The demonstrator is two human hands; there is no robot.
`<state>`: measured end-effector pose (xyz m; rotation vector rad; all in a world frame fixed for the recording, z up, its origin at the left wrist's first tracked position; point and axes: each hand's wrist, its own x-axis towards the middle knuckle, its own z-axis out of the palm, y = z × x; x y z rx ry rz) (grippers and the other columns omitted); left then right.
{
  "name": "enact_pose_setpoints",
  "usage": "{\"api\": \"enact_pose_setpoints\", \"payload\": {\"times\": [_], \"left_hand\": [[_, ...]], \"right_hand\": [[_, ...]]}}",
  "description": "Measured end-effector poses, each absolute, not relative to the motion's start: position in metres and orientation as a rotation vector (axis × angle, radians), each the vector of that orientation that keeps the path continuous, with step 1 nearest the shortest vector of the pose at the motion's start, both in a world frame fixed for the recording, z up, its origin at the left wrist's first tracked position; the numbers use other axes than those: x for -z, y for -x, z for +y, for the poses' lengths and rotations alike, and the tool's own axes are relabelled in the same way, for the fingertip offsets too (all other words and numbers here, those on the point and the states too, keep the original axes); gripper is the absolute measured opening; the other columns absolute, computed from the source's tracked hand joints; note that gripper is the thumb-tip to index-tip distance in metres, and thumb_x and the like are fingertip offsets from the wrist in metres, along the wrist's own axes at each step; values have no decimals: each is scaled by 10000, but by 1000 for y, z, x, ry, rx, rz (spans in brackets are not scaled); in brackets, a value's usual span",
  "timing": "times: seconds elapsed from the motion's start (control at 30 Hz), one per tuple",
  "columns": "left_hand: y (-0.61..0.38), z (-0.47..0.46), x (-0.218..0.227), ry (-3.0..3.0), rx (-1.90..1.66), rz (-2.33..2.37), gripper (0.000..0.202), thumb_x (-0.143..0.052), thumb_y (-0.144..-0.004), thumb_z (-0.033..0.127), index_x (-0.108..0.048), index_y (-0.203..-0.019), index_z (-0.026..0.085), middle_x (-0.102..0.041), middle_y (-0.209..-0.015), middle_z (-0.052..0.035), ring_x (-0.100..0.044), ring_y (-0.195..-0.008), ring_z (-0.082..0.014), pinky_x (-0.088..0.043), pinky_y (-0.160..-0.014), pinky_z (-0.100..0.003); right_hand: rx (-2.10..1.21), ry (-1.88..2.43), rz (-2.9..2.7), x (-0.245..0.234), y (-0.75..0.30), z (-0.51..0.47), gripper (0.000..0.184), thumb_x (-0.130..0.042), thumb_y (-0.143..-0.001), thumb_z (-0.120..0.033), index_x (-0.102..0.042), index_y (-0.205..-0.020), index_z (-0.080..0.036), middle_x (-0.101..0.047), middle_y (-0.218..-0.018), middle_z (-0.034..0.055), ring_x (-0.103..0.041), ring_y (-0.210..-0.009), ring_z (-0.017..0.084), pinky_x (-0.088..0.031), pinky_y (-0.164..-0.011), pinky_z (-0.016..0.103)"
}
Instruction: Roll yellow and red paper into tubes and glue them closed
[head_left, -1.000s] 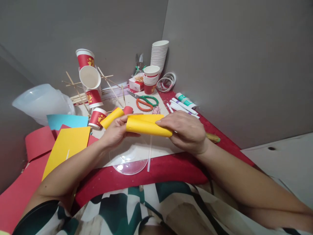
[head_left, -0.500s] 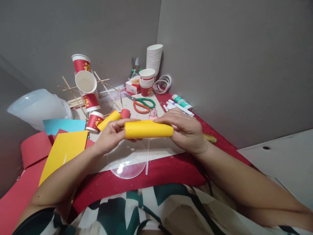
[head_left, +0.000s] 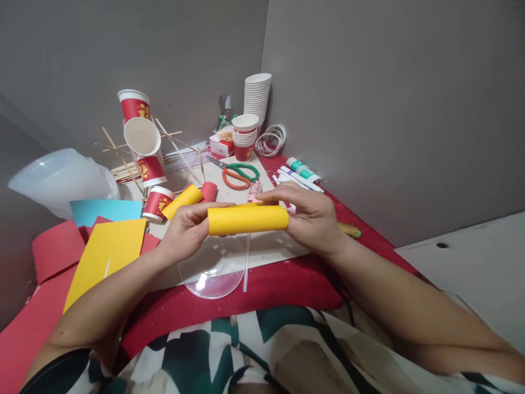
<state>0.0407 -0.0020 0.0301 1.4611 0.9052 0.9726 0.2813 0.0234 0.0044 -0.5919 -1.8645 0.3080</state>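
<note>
A yellow paper roll lies sideways in the air between my two hands, above the table. My left hand grips its left end, fingers behind and thumb near the front. Around the right end close the fingers and thumb of my right hand. Below the roll a clear round plastic lid rests on the white board, with a thin clear stick beside it. Beyond my left hand lie another yellow paper roll and a small red roll.
Scissors lie on the board. Paper cups joined with sticks stand at the left, near yellow paper and a blue sheet. At the back are stacked cups, a coil and a glue stick.
The yellow roll has turned slightly in my fingers, its upper edge now lifting a little. My right fingers have risen slightly off its top.
</note>
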Motion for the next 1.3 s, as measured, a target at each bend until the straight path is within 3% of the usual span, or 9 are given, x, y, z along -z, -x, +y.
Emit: {"api": "enact_pose_setpoints", "payload": {"times": [0.17,0.3,0.4,0.6,0.77,1.03,1.3], "left_hand": [[-38,0,-29,-1534,-1106,946,280,-842,-740,373,-817,-988,244,-793,-857,-50,-739,-798,-213,-615,-744,-309],[-38,-3,-33,-1659,-1219,966,305,-841,-743,362,-810,-1031,267,-802,-958,-52,-747,-901,-241,-621,-810,-334],[-37,-6,-33,-1795,-1263,935,275,-803,-793,304,-800,-1067,275,-797,-1031,-56,-754,-930,-239,-622,-831,-327],[-30,-8,-25,-2026,-1285,965,324,-758,-834,243,-766,-1153,294,-772,-1135,-50,-739,-1033,-246,-595,-945,-363],[-30,-8,-24,-2111,-1253,873,372,-744,-842,202,-741,-1191,333,-777,-1117,-45,-756,-967,-241,-617,-864,-362],[-34,-13,-32,-2058,-1199,879,305,-757,-832,260,-771,-1131,319,-793,-1046,-61,-765,-888,-257,-629,-779,-390],[-31,-14,-32,-2046,-1158,923,322,-784,-799,208,-783,-1082,362,-804,-979,2,-757,-817,-206,-601,-724,-290]], "right_hand": [[-329,553,-1771,-4,-278,23,384,-654,-818,-47,-692,-1142,-250,-707,-880,28,-660,-809,175,-540,-754,342],[-317,555,-1685,-2,-277,23,496,-649,-797,-46,-641,-1235,-280,-679,-1060,49,-642,-920,185,-556,-828,353],[-489,583,-1669,-3,-278,23,512,-666,-807,-82,-608,-1283,-261,-686,-1119,56,-664,-978,174,-562,-872,334],[-849,732,-1652,-12,-278,22,255,-708,-740,-155,-698,-993,-186,-720,-872,33,-672,-757,140,-574,-666,243],[-820,701,-1715,-14,-282,18,99,-707,-722,-142,-703,-815,-175,-716,-758,15,-663,-680,131,-570,-664,240],[-573,499,-1818,-8,-285,23,49,-675,-814,-148,-700,-777,-169,-730,-693,23,-667,-592,126,-536,-574,211],[-594,392,-1845,-9,-283,20,102,-657,-831,-83,-712,-798,-163,-735,-708,41,-678,-631,123,-541,-608,207]]}}
